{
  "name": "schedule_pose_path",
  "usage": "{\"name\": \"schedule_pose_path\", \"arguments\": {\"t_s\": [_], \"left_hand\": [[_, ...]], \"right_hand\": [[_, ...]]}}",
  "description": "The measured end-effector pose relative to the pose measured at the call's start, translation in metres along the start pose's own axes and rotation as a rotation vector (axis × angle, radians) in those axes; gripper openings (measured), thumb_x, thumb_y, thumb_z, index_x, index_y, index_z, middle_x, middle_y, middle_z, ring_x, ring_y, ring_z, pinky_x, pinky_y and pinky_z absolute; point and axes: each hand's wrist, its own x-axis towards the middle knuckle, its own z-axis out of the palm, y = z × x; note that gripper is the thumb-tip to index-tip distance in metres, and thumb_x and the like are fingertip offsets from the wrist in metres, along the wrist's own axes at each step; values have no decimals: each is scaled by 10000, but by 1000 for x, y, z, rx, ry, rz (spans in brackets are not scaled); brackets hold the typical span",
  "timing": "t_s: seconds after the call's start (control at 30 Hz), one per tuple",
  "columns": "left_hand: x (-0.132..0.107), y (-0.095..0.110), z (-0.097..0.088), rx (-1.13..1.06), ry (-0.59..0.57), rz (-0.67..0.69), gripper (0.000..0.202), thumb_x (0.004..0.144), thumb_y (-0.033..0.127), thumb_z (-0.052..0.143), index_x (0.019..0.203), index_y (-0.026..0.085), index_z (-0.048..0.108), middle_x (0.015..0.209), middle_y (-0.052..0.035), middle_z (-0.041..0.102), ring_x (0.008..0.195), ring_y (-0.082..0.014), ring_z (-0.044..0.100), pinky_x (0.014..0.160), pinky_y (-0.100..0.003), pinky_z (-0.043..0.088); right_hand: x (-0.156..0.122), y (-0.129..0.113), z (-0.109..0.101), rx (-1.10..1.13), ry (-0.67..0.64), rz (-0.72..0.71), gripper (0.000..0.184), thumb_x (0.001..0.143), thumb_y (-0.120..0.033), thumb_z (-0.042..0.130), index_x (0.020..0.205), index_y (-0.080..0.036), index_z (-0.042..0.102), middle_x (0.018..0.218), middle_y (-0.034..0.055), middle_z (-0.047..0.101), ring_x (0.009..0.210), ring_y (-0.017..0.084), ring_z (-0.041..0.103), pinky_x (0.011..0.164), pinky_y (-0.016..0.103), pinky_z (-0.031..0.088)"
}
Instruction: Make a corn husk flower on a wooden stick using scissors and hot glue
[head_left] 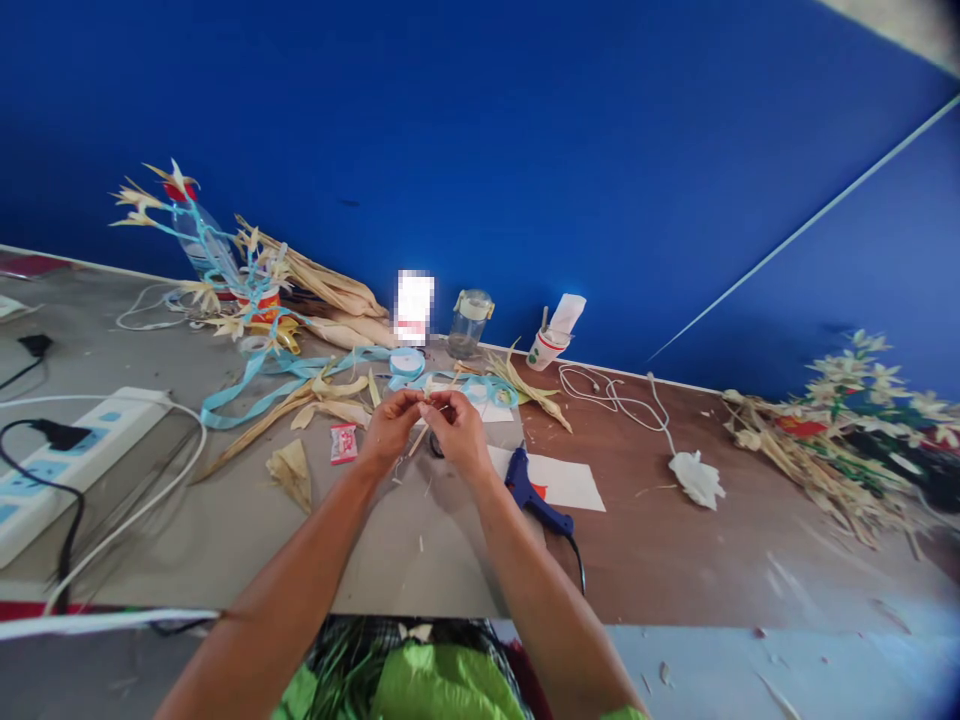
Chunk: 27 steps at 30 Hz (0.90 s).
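My left hand (pixel 391 432) and my right hand (pixel 459 430) meet over the middle of the table, fingertips pinched together. Between them is a small pale piece (pixel 428 388) that looks like dried corn husk; the fingers hide most of it. A thin light stick (pixel 417 441) shows just below the hands. Behind them a roll of light blue ribbon (pixel 406 362) lies with its loose band trailing left. Strips of dried corn husk (pixel 330 392) are left of the hands. A blue glue gun (pixel 534 492) rests on white paper (pixel 581 482), right of my right forearm.
A power strip (pixel 112 430) with cables is at left. Husk flowers on blue stems (pixel 202 230) stand by a plastic bottle. A glass jar (pixel 470 325), a paper cup (pixel 546 348) and a glowing screen (pixel 414 305) line the wall. White flowers (pixel 862 385) lie far right.
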Motion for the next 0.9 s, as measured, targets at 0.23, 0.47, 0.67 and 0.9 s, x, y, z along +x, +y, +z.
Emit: {"name": "schedule_pose_path", "arguments": {"t_s": [0.23, 0.47, 0.67, 0.9], "left_hand": [[1, -2, -1, 136, 23, 44, 199, 650, 331, 746, 730, 166, 671, 715, 5, 637, 701, -125, 549, 747, -266, 421], [-1, -1, 1, 35, -8, -48, 209, 616, 325, 765, 704, 162, 669, 703, 7, 628, 690, -123, 553, 736, -264, 434], [-2, 2, 2, 81, -1, -55, 206, 602, 311, 768, 665, 154, 651, 653, 16, 611, 648, -115, 537, 693, -256, 431], [-1, -2, -3, 20, -37, -68, 176, 661, 295, 738, 733, 158, 654, 705, 6, 630, 692, -115, 568, 746, -266, 449]], "right_hand": [[-1, -8, 14, 8, 160, 40, 178, 706, -343, 591, 750, -174, 559, 713, 4, 589, 647, 141, 532, 638, 273, 437], [1, 2, 12, 160, 144, -1, 124, 701, -304, 566, 730, -184, 561, 717, 1, 581, 681, 145, 539, 662, 267, 447], [1, 4, 8, 125, 144, -66, 89, 710, -269, 559, 693, -183, 572, 763, 12, 577, 731, 146, 541, 698, 268, 447], [1, 10, 4, 470, 102, 56, 136, 729, -286, 571, 774, -188, 655, 803, 21, 638, 698, 131, 560, 699, 278, 466]]}}
